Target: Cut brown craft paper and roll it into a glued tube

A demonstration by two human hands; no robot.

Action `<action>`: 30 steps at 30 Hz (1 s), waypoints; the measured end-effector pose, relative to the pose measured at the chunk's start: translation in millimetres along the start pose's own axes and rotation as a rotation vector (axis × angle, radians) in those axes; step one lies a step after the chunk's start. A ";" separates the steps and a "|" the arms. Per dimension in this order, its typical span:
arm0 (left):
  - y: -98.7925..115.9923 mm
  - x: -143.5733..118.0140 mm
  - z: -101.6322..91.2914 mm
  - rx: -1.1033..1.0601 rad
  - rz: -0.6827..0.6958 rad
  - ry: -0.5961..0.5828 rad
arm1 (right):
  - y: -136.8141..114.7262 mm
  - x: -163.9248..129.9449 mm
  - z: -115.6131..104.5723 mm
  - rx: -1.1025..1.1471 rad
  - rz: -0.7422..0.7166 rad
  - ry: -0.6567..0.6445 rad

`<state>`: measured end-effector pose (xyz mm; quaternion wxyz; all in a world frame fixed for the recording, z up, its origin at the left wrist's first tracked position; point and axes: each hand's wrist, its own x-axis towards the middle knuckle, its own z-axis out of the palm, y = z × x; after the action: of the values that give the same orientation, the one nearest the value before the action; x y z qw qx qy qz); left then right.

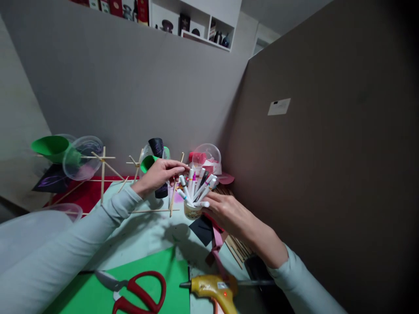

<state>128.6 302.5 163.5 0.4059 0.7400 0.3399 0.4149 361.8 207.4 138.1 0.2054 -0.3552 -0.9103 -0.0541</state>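
A small cup (pixel 192 212) full of white marker pens (pixel 196 185) stands in the middle of the table. My right hand (pixel 229 213) rests against the cup's right side, fingers on it. My left hand (pixel 160 174) reaches from the left, fingertips touching the tops of the markers, and it lies over a black paper roll (pixel 157 148) on a wooden-stick frame (pixel 172 198). A green paper cone (pixel 148 163) sits just left of that hand.
Red-handled scissors (pixel 137 292) lie on green paper (pixel 150 279) at the front. A yellow glue gun (pixel 214 290) lies beside them. Clear plastic cups (pixel 81 157), a green funnel (pixel 50 147), sticks (pixel 240 248) and partition walls ring the table.
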 end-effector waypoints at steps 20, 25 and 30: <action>-20.3 8.2 5.4 0.318 -0.080 -0.278 | 0.9 7.4 48.5 -0.148 -0.061 -0.198; -41.2 11.2 14.0 0.355 -0.010 -0.233 | 3.6 8.5 54.9 -0.137 -0.073 -0.165; -50.5 10.8 16.2 0.338 0.013 -0.216 | 4.9 6.0 57.9 -0.122 -0.070 -0.160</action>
<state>139.2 328.6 117.3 0.3075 0.8400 0.3542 0.2727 341.7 228.9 87.7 0.1079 -0.3380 -0.9308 -0.0879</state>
